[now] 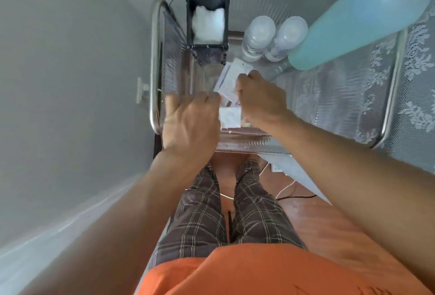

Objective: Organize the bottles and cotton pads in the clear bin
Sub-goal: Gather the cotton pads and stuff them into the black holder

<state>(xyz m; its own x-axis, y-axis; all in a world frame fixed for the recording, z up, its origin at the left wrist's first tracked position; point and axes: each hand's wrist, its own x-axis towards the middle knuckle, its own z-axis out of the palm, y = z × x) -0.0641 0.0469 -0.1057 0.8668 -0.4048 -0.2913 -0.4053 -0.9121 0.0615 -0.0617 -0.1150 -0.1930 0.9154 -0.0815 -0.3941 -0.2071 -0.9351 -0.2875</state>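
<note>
A clear bin (247,145) stands on a metal cart shelf in front of me. At its far left corner sits a black-framed holder filled with white cotton (207,25). Two clear bottles with white caps (260,33) (290,34) stand at the far right of the bin. My right hand (261,99) is shut on a small white packet (231,75) held over the middle of the bin. At the bin's near left edge my left hand (190,120) hovers with curled fingers; what it touches is hidden. A white pad (229,117) lies below, between the hands.
A large pale blue bottle (357,24) lies tilted at the right, over a lace cloth (353,87) on the cart. The cart's chrome rail (154,66) runs along the left, close to a grey wall. Cables lie on the wooden floor by my legs.
</note>
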